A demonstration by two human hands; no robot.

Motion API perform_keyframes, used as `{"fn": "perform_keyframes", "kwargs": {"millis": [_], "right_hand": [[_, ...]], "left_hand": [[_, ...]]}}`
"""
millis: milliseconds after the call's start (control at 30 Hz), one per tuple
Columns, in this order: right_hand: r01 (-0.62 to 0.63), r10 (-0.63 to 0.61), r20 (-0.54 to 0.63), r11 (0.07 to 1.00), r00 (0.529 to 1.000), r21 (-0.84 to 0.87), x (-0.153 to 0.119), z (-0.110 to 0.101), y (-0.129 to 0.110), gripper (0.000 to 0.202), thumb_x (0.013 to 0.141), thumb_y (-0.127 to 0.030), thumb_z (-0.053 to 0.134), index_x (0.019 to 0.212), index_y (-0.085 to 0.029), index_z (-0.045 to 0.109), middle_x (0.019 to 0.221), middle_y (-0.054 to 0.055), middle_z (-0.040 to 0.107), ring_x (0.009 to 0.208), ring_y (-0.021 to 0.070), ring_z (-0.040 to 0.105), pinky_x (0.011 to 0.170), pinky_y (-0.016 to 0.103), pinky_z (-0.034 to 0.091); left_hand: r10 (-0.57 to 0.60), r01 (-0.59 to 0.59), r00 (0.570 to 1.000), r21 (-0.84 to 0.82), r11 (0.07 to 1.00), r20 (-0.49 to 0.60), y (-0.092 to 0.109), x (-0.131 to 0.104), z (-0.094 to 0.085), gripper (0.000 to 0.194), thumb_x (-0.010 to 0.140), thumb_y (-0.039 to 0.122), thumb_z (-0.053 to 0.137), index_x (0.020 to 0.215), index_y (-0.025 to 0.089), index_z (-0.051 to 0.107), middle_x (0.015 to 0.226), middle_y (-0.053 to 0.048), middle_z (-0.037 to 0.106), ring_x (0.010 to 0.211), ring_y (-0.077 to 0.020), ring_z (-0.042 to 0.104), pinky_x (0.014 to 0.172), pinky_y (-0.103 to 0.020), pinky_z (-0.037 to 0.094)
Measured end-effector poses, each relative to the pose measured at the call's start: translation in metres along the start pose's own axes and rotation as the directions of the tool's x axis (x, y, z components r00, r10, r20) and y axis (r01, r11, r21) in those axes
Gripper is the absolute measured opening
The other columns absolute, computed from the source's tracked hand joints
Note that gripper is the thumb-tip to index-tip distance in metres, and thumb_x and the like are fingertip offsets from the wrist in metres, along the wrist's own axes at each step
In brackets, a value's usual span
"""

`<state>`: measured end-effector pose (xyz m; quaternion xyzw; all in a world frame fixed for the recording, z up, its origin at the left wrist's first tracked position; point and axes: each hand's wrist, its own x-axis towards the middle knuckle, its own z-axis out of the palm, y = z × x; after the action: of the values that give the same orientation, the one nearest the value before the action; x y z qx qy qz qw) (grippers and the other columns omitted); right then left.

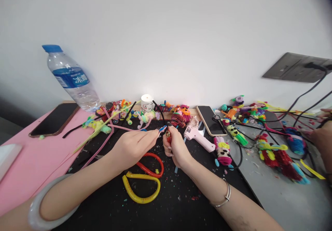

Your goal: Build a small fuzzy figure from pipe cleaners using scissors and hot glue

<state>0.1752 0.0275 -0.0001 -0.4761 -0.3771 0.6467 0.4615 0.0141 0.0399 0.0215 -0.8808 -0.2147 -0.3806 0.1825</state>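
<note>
My left hand (137,144) pinches a small blue piece (162,129) that looks like fuzzy pipe cleaner, above the black mat (181,203). Close beside it, my right hand (177,146) is wrapped round a red lighter (168,137) with a metal top, the thumb up at that top. Fingers cover most of the lighter; no flame can be made out. Scissors with a red and a yellow handle (141,200) lie below my hands, their blades hidden. A pale pink glue gun (201,139) rests just right of my right hand.
Pipe-cleaner figures (183,113) line the wall. A water bottle (74,80) and dark phone (55,119) stand at left; another phone (211,120) lies right of centre. Black cables (298,103) run from the wall socket (287,66). Another person's hand (321,134) is at the right edge.
</note>
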Motion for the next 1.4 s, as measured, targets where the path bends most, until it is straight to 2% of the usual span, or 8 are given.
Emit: {"fn": "perform_keyframes", "kwargs": {"millis": [133,533,1400], "right_hand": [[0.005,-0.005,-0.014,1.000,1.000,-0.002,-0.0001,0.0004,0.0012,0.051,0.086,-0.043,0.032,0.040,-0.021,0.030,0.035,-0.009,0.019,0.030,0.0046,0.012,0.031,0.018,0.009],[0.038,-0.039,-0.030,0.998,0.999,-0.053,-0.0010,0.0007,0.0023,0.049,0.088,-0.036,0.028,0.042,-0.021,0.033,0.037,-0.009,0.021,0.033,0.0056,0.013,0.031,0.017,0.011],[0.025,-0.026,-0.073,1.000,0.997,-0.019,-0.0013,0.0017,0.0019,0.049,0.089,-0.039,0.026,0.044,-0.021,0.032,0.038,-0.010,0.019,0.031,0.0048,0.012,0.031,0.017,0.010]], "left_hand": [[0.001,-0.002,1.000,-0.006,1.000,-0.009,0.0004,0.0003,-0.0001,0.016,0.083,0.010,0.055,0.099,0.011,0.059,0.084,-0.007,0.074,0.073,-0.0155,0.070,0.073,-0.026,0.057],[0.015,-0.015,1.000,0.001,1.000,-0.006,0.0013,0.0014,0.0002,0.014,0.084,0.011,0.054,0.098,0.011,0.059,0.082,-0.008,0.074,0.071,-0.0157,0.070,0.069,-0.025,0.057],[-0.001,0.001,1.000,0.002,1.000,-0.017,0.0022,0.0007,0.0008,0.013,0.083,0.010,0.058,0.095,0.010,0.060,0.080,-0.005,0.073,0.066,-0.0143,0.068,0.068,-0.025,0.055]]}}
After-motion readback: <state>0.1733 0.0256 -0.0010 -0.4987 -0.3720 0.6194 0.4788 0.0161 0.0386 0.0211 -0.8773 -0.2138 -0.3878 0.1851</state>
